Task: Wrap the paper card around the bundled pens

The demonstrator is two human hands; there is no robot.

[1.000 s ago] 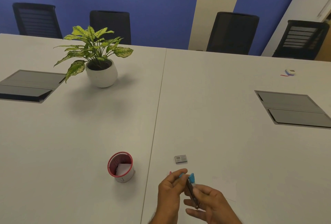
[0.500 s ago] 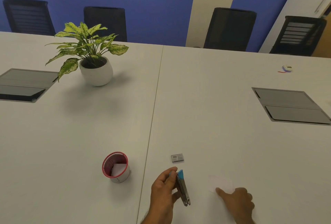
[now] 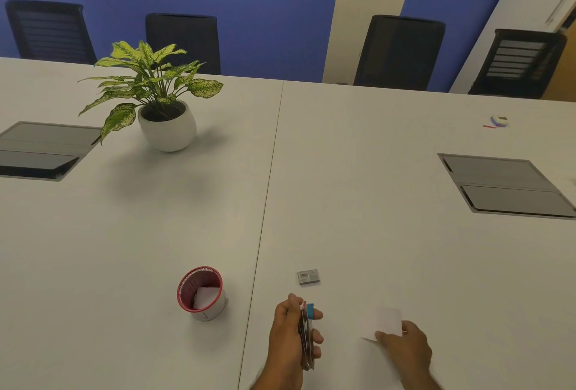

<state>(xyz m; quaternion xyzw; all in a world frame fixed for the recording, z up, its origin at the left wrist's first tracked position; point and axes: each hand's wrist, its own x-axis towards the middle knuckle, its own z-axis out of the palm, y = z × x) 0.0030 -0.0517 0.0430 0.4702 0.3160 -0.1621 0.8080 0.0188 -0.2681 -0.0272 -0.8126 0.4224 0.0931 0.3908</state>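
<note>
Near the table's front edge, my left hand (image 3: 288, 335) grips a small metal stapler (image 3: 307, 335) with a blue tip, held above the white table (image 3: 374, 202). To its right, my right hand (image 3: 405, 347) pinches the near edge of a white slip of paper (image 3: 385, 321) and lifts it slightly off the tabletop. A small grey box with a barcode (image 3: 308, 276) lies just beyond the stapler. Left of my hands stands a red-rimmed cup (image 3: 202, 294) with a folded white paper inside.
A potted plant (image 3: 162, 102) in a white pot stands far left. Two grey flip-lid panels (image 3: 508, 187) (image 3: 43, 151) are set into the table at right and left. A small blue-and-red item (image 3: 498, 121) lies far right. Black chairs (image 3: 402, 49) line the far side.
My right hand let go of the stapler, moved right to the paper slip and took hold of it. My left hand kept the stapler.
</note>
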